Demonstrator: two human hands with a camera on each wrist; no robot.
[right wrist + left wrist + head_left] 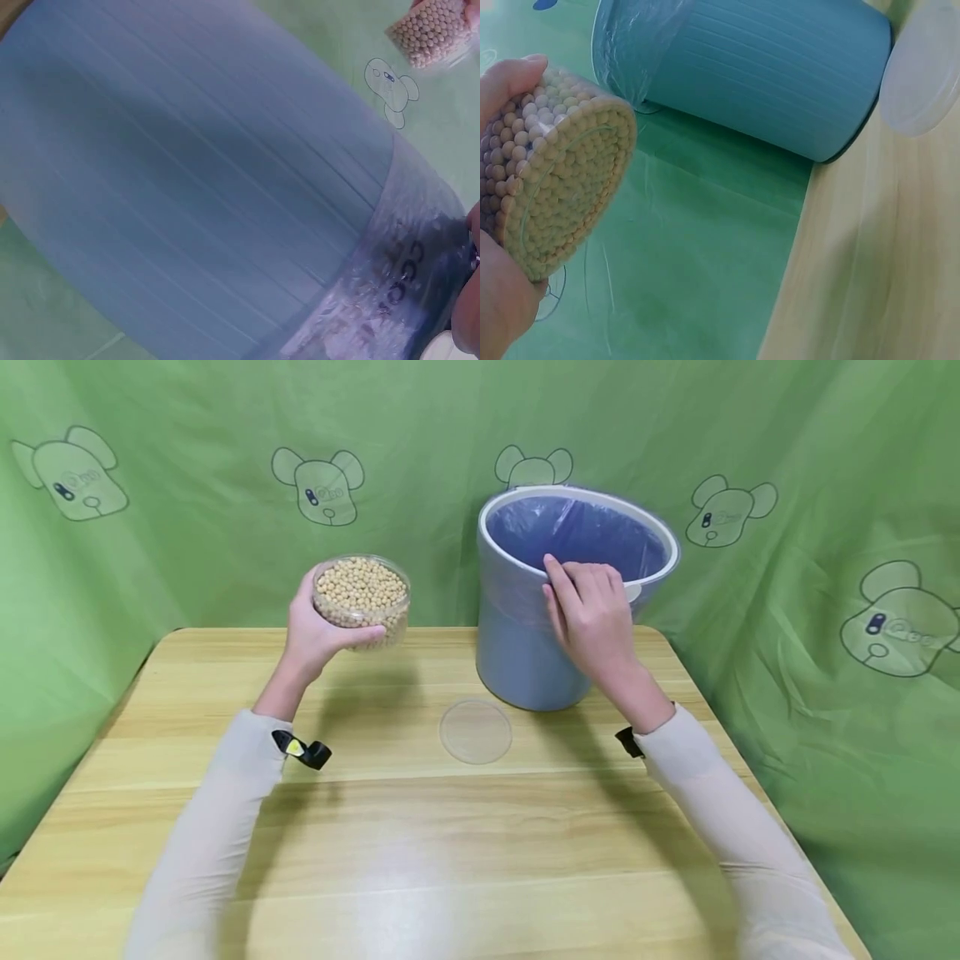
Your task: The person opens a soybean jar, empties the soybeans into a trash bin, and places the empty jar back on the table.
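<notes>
My left hand grips a clear round plastic jar full of soybeans, raised above the back of the table, its open top facing up and slightly tilted. At the right, my right hand holds the near rim of a blue-grey trash bin, fingers over the edge and thumb outside. The bin tilts a little and is lined with a clear plastic bag folded over its rim. A clear round lid lies flat on the table in front of the bin.
The wood-grain table ends at the back near a green curtain printed with cartoon heads. This curtain also hangs along both sides. Black camera straps sit on the wrists.
</notes>
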